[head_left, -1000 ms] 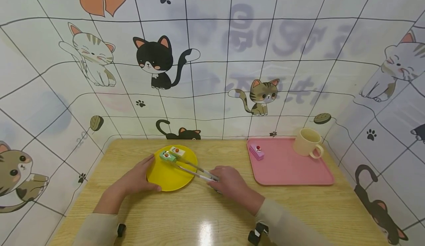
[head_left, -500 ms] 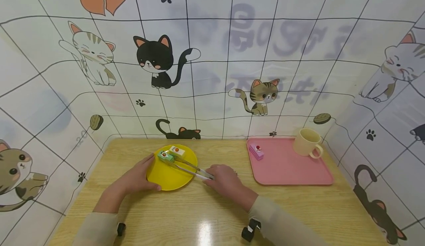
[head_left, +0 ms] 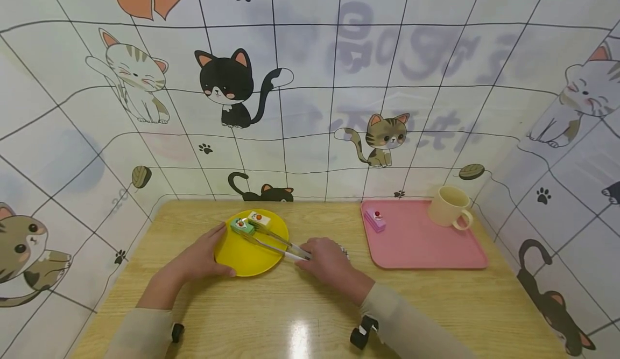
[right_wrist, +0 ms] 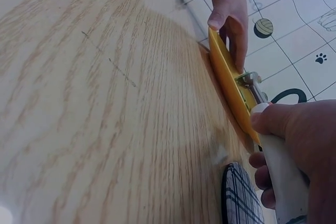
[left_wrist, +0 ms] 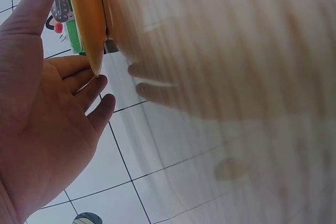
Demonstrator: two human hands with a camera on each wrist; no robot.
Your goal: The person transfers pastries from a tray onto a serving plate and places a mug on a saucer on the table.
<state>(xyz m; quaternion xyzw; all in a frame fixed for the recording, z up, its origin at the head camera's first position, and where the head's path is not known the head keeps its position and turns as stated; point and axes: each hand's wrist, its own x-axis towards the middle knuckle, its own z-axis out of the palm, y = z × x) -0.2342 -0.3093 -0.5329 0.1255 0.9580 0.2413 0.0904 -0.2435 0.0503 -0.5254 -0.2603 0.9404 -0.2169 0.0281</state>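
My left hand [head_left: 198, 259] holds the left rim of a yellow plate [head_left: 247, 259], thumb at the front and fingers farther back. On the plate sit a green toy cake slice [head_left: 241, 226] and, beside it, a cream one [head_left: 259, 218], each with a small round topping. My right hand [head_left: 329, 265] grips metal tongs [head_left: 276, 248] by their white handle [right_wrist: 283, 179]. The tong tips are spread at the green slice's right end; whether they touch it I cannot tell. In the left wrist view the fingers [left_wrist: 86, 77] meet the plate edge.
Right of the hands lies a pink tray [head_left: 426, 248], bearing a pink toy cake slice [head_left: 375, 220] and a cream mug [head_left: 449, 206]. A checked, dark-edged flat item [right_wrist: 241, 198] lies on the wooden table [head_left: 271, 316] by my right hand. Cat-printed walls enclose the table's back and sides.
My right hand and the tongs have moved slightly left, and the green slice has shifted a little left on the plate. My left hand has stayed at the rim.
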